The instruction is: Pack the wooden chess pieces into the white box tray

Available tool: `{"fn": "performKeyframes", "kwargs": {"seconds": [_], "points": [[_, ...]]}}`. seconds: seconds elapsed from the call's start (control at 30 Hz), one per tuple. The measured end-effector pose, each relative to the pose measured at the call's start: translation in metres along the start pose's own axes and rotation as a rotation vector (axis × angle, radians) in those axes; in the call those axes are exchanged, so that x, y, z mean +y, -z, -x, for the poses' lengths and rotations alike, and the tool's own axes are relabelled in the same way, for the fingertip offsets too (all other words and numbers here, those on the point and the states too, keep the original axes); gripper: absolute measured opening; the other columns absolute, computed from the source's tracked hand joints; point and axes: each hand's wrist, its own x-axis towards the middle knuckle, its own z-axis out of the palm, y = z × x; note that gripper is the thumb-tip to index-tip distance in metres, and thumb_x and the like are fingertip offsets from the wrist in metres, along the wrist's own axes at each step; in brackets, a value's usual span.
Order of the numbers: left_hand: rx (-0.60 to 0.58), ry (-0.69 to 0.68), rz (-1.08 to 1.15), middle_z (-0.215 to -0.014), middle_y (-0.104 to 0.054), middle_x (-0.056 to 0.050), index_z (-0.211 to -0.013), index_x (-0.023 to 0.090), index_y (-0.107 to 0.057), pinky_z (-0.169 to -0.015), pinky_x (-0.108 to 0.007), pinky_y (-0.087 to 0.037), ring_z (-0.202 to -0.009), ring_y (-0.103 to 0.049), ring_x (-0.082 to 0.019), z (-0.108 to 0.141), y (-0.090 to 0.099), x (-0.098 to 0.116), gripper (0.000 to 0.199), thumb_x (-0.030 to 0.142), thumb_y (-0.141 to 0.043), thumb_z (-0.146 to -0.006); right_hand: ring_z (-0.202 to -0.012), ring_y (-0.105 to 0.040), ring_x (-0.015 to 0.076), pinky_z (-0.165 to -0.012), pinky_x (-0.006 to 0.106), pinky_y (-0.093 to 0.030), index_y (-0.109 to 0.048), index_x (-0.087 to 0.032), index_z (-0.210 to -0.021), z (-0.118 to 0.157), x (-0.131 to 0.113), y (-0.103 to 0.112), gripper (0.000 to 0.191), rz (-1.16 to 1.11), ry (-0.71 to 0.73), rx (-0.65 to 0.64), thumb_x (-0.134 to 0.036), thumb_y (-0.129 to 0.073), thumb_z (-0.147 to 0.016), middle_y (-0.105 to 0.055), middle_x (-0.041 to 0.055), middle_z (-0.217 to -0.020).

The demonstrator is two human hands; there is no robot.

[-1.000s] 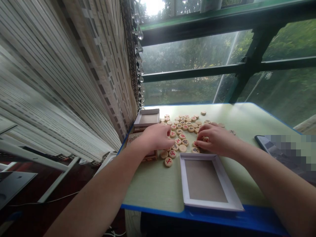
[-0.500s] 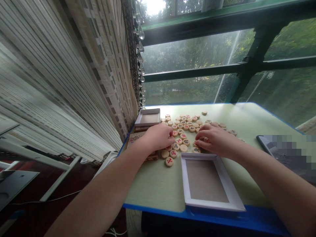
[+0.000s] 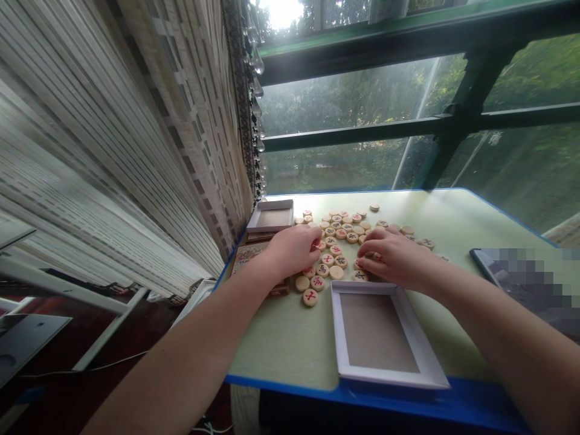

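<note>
Round wooden xiangqi pieces (image 3: 341, 261) lie scattered across the table, some showing red or black characters and others blank. At the left side of the pieces is my left hand (image 3: 293, 249), its fingers curled together. Whatever those fingers hold, if anything, is hidden. My right hand (image 3: 393, 252) rests over the right side of the pieces, fingers bent but spread apart, touching or just above a few of them. A shallow white box tray (image 3: 341, 338) lies in front of the right hand, with bare cardboard inside.
A second shallow box part (image 3: 272, 216) sits at the left edge above a brown printed box (image 3: 248, 257), partly hidden by my left arm. To the right lies a dark-edged device (image 3: 483, 260), partly blurred. A curtain (image 3: 199, 121) hangs at the left; a window is behind.
My left hand has lifted slightly and shifted a little away from me, and its fingers look more curled. The right hand stays almost in place.
</note>
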Motion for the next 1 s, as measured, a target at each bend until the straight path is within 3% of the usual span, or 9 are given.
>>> {"fn": "performKeyframes", "kwargs": {"seconds": [0.33,0.53,0.63,0.77,0.9,1.0], "points": [[-0.015,-0.051,0.046,-0.085,-0.061,-0.003,-0.080,0.019,-0.058,-0.068,-0.026,-0.044,-0.077,-0.057,-0.017,-0.002,-0.001,0.000,0.005,0.021,-0.055,-0.076,-0.088,-0.056,0.0246,-0.079,0.037,-0.046,-0.073,-0.024,-0.082,0.000,0.000,-0.001,0.023,0.008,0.016,0.026,-0.036,-0.054,-0.081,-0.064,0.0085,-0.091],[-0.024,-0.081,0.021,-0.083,-0.063,-0.003,-0.074,0.019,-0.061,-0.070,-0.028,-0.046,-0.080,-0.058,-0.019,-0.001,-0.002,0.002,0.015,0.030,-0.052,-0.079,-0.089,-0.056,0.0251,-0.079,0.038,-0.044,-0.073,-0.025,-0.084,0.000,0.001,0.002,0.025,0.044,-0.010,0.038,-0.030,-0.048,-0.083,-0.066,0.0075,-0.093],[0.016,-0.052,0.050,-0.088,-0.065,-0.003,-0.088,0.020,-0.062,-0.072,-0.028,-0.047,-0.081,-0.059,-0.019,-0.001,-0.003,0.003,0.016,0.027,-0.050,-0.080,-0.094,-0.055,0.0277,-0.077,0.040,-0.045,-0.072,-0.023,-0.091,-0.002,0.004,0.003,0.027,0.043,-0.127,0.119,-0.029,-0.047,-0.083,-0.065,0.0088,-0.098],[0.107,-0.032,0.081,-0.106,-0.064,-0.006,-0.116,0.020,-0.054,-0.084,-0.028,-0.047,-0.096,-0.059,-0.018,-0.003,-0.006,0.001,0.036,0.019,-0.046,-0.081,-0.100,-0.053,0.0297,-0.083,0.043,-0.045,-0.070,-0.020,-0.100,-0.003,0.009,0.001,0.033,0.042,-0.239,0.202,-0.030,-0.044,-0.083,-0.064,0.0102,-0.106],[0.095,0.005,0.048,-0.121,-0.059,-0.007,-0.128,0.019,-0.047,-0.092,-0.028,-0.044,-0.108,-0.056,-0.018,-0.004,-0.011,-0.001,0.046,0.011,-0.041,-0.083,-0.101,-0.055,0.0296,-0.086,0.042,-0.045,-0.069,-0.019,-0.104,-0.004,0.012,-0.002,0.035,0.070,-0.316,0.120,-0.032,-0.044,-0.082,-0.066,0.0104,-0.106],[0.062,0.038,0.022,-0.128,-0.055,-0.008,-0.131,0.018,-0.044,-0.092,-0.027,-0.044,-0.112,-0.054,-0.019,-0.004,-0.014,-0.001,0.051,0.008,-0.042,-0.081,-0.102,-0.056,0.0278,-0.087,0.040,-0.044,-0.070,-0.021,-0.101,-0.005,0.011,-0.004,0.034,0.068,-0.262,0.059,-0.033,-0.044,-0.083,-0.066,0.0082,-0.108]]}}
